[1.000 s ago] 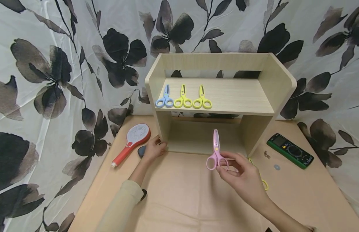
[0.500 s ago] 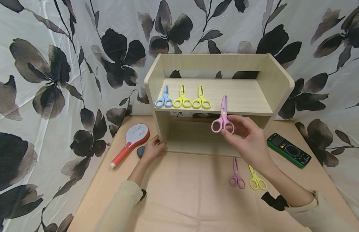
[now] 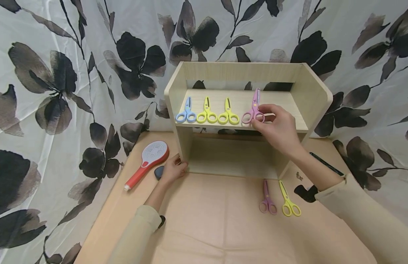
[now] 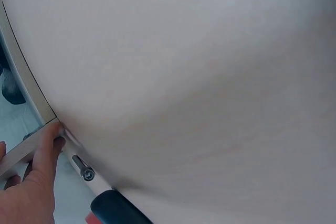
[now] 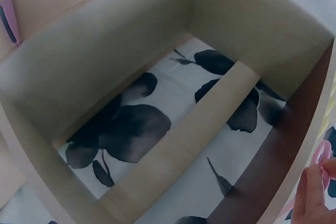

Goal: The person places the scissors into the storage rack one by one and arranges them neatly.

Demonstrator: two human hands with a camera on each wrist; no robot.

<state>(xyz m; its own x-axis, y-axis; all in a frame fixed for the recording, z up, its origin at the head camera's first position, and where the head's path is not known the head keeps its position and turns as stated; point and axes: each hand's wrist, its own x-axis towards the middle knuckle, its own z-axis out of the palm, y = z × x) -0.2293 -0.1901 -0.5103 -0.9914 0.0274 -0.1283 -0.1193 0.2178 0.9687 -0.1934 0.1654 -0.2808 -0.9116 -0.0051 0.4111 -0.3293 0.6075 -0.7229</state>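
My right hand (image 3: 278, 126) pinches one handle loop of the pink-purple scissors (image 3: 255, 104), which stand blade up at the front of the shelf unit's upper board (image 3: 283, 106). Whether they touch the board is hard to tell. To their left, blue scissors (image 3: 188, 110) and two pairs of yellow scissors (image 3: 207, 110) lie in a row, blades toward the back. My left hand (image 3: 173, 169) holds the bottom front corner of the shelf unit's left side panel (image 4: 26, 153). In the right wrist view, fingers (image 5: 315, 192) hold the pink loop (image 5: 320, 153) beside the lower compartment.
Purple scissors (image 3: 267, 198) and yellow scissors (image 3: 289, 200) lie on the table in front of the unit. A red-and-white shower head (image 3: 149, 161) and a dark rounded object (image 3: 159, 172) lie left. The right arm mostly hides a multimeter (image 3: 326, 164). A floral cloth (image 3: 124, 14) hangs behind.
My right hand has carried the pink-purple scissors up from in front of the lower compartment to the upper board, right of the row. My left hand has stayed at the side panel.
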